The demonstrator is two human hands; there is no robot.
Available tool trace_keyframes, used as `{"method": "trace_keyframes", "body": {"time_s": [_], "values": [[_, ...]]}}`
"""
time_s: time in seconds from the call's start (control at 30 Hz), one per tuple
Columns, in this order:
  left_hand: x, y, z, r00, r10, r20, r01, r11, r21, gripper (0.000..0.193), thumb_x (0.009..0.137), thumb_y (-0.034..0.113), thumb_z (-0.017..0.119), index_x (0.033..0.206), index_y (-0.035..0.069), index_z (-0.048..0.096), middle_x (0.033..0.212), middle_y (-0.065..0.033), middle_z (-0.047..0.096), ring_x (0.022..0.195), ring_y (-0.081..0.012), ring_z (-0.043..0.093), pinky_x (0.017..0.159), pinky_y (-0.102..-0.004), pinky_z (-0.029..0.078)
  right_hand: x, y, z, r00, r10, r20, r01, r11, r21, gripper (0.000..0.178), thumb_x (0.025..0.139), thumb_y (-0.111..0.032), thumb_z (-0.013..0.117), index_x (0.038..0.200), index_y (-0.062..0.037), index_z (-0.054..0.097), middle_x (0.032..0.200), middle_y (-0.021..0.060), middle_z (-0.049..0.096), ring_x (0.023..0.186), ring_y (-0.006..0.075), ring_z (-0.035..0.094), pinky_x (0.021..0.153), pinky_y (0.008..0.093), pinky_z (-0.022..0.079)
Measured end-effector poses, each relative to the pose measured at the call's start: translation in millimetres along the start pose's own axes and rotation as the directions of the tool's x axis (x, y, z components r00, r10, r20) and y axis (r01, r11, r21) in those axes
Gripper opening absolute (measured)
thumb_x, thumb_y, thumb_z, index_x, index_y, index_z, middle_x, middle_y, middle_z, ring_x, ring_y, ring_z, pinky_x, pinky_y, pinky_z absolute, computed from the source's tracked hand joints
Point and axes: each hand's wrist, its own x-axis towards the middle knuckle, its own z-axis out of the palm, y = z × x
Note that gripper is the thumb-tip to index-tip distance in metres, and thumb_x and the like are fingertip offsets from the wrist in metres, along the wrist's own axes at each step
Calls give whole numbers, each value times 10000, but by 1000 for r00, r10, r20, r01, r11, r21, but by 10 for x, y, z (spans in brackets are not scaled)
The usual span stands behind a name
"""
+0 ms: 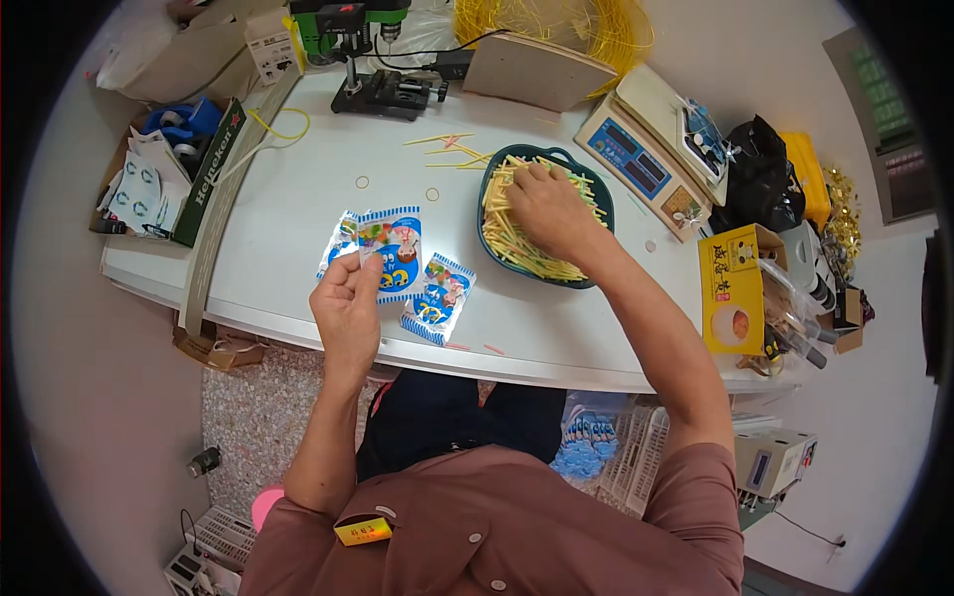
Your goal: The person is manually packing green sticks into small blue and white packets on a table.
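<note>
In my left hand a small blue-and-white printed packet is pinched between thumb and fingers above the table. Another such packet lies partly hidden behind that hand, and a third packet rests flat to its right. My right hand reaches into a dark green plastic basket filled with thin pale yellow and green sticks. Its fingers are curled down onto the sticks, with the fingertips hidden among them.
Loose sticks and a rubber band lie left of the basket. A digital scale stands beyond it, a small drill press at the back. A yellow box sits right; a cardboard box stands left.
</note>
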Motion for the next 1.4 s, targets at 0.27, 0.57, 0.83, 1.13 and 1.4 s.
{"method": "trace_keyframes", "body": {"time_s": [0.27, 0.57, 0.83, 1.13, 1.4], "values": [[283, 81, 303, 999, -43, -33, 36, 982, -188, 154, 983, 121, 607, 1024, -28, 619, 962, -66, 703, 827, -79, 646, 726, -217, 507, -234, 171, -59, 958, 221, -182, -115, 879, 462, 146, 959, -138, 556, 1024, -11, 521, 1053, 201, 589, 1018, 364, 528, 869, 450, 393], [1059, 466, 1557, 920, 112, 375, 8, 953, -304, 209, 991, 193, 598, 1056, -4, 621, 964, -39, 673, 844, -88, 622, 771, -245, 485, -496, 353, -272, 915, 358, 184, 26, -510, 860, 229, 1042, -243, 491, 1103, -27, 537, 1003, 99, 641, 952, 227, 697, 830, 353, 564], [1289, 200, 2397, 667, -179, 724, 93, 983, 157, 194, 973, 206, 594, 949, 16, 630, 837, -27, 656, 717, -79, 586, 613, -255, 479, -529, 442, -30, 970, 205, 128, 95, -809, 580, 282, 1024, -206, 532, 1210, 6, 522, 1076, 135, 636, 946, 253, 703, 761, 396, 607], [1224, 90, 2479, 675, -223, 704, -25, 946, 323, 209, 991, 254, 584, 973, 48, 617, 774, 7, 619, 662, -40, 544, 549, -229, 441, -427, 507, 165, 949, 214, 232, -6, -722, 692, 262, 1018, -194, 548, 1226, -36, 556, 1112, 107, 635, 967, 251, 686, 749, 352, 598], [1299, 221, 2060, 951, 60, 303, 13, 972, -236, 201, 986, 179, 589, 1056, -7, 620, 938, -36, 678, 804, -81, 620, 717, -243, 493, -410, 321, 170, 852, 522, 50, 53, -181, 982, 317, 1036, -243, 512, 1177, 28, 596, 1090, 96, 664, 1025, 172, 643, 899, 303, 518]]}}
